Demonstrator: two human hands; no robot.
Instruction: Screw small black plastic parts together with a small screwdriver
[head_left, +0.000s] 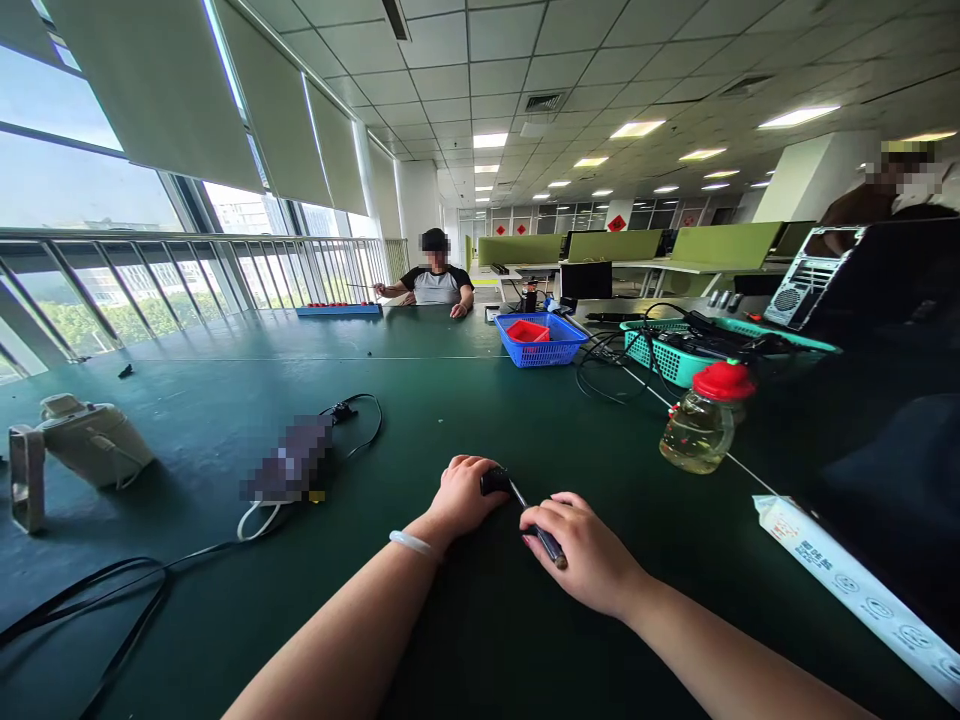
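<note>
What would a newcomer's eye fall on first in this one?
Probably the left hand with its small black piece and the right hand gripping a dark pen-like tool, both low in the middle over the green table. Next might come the bottle with its bright red lid, off to the right, and the blue basket beyond the hands.

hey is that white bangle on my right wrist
No, the white bangle is around the wrist of your left hand.
</note>
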